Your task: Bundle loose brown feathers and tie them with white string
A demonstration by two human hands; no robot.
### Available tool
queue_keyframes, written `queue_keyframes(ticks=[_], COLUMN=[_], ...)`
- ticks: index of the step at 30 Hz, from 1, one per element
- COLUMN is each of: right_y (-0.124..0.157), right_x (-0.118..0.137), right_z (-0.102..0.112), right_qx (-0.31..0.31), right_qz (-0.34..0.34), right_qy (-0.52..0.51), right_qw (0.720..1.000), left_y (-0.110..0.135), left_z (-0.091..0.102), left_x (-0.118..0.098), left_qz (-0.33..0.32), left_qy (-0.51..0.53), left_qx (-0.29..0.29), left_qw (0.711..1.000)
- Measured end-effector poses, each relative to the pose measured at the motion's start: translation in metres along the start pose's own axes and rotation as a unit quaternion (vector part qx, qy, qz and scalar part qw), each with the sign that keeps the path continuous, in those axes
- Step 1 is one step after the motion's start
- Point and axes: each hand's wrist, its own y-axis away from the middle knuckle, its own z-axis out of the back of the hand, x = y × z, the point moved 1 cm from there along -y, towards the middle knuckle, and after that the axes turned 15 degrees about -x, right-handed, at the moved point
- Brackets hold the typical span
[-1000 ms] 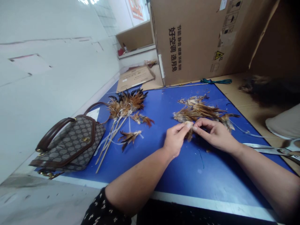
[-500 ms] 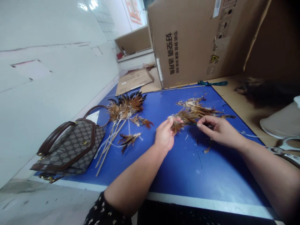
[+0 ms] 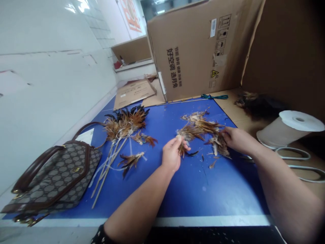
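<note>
My left hand (image 3: 173, 153) is closed, its thumb and fingers pinching a small bunch of brown feathers (image 3: 181, 149) above the blue table. Just beyond it, a loose heap of golden-brown feathers (image 3: 203, 125) is spread out. My right hand (image 3: 235, 138) has curled fingers closed at the edge of some grey-brown feathers (image 3: 218, 144); its fingertips are partly hidden. To the left lie feather bundles on thin sticks (image 3: 124, 123), dark-tipped and bound with pale strips. Two smaller feather bunches, one a brown tuft (image 3: 132, 160), rest beside the sticks.
A patterned handbag (image 3: 61, 176) stands at the left by the white wall. Large cardboard boxes (image 3: 193, 51) close off the back. At the right are a white roll (image 3: 286, 128), scissors (image 3: 299, 166) under my forearm, and dark feathers (image 3: 261, 105). Green cord (image 3: 215, 97) lies behind.
My right hand has moved away from my left hand to the grey-brown feathers at the right. My left hand still pinches its bunch. The camera view has turned rightward.
</note>
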Motion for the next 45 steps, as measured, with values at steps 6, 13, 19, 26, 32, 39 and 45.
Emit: queue_keyframes(ticks=[6, 13, 19, 26, 32, 39, 45], right_y=[0.005, 0.007, 0.012, 0.006, 0.009, 0.022, 0.031], right_x=[0.014, 0.017, 0.015, 0.013, 0.034, 0.058, 0.072], right_z=[-0.006, 0.010, 0.003, -0.007, 0.007, -0.009, -0.024], right_qx=[0.052, -0.060, 0.017, -0.011, -0.096, -0.039, -0.051], right_qz=[-0.005, 0.165, 0.245, 0.229, 0.097, -0.100, -0.095], right_qy=[-0.225, -0.207, -0.210, -0.227, -0.383, -0.527, -0.513], right_qw=[0.973, 0.962, 0.946, 0.947, 0.914, 0.843, 0.852], left_y=[0.005, 0.008, 0.011, 0.016, 0.020, 0.027, 0.033], left_z=[-0.001, -0.001, -0.002, -0.003, -0.005, -0.009, -0.009], left_x=[0.003, 0.001, -0.004, -0.005, -0.001, 0.008, 0.016], left_qz=[0.004, 0.023, 0.010, -0.007, -0.039, -0.034, -0.030], left_qy=[-0.028, -0.018, -0.022, -0.025, -0.031, -0.033, -0.062], left_qx=[0.022, 0.026, 0.015, 0.007, -0.015, -0.024, -0.010], left_qw=[0.999, 0.999, 1.000, 1.000, 0.999, 0.999, 0.998])
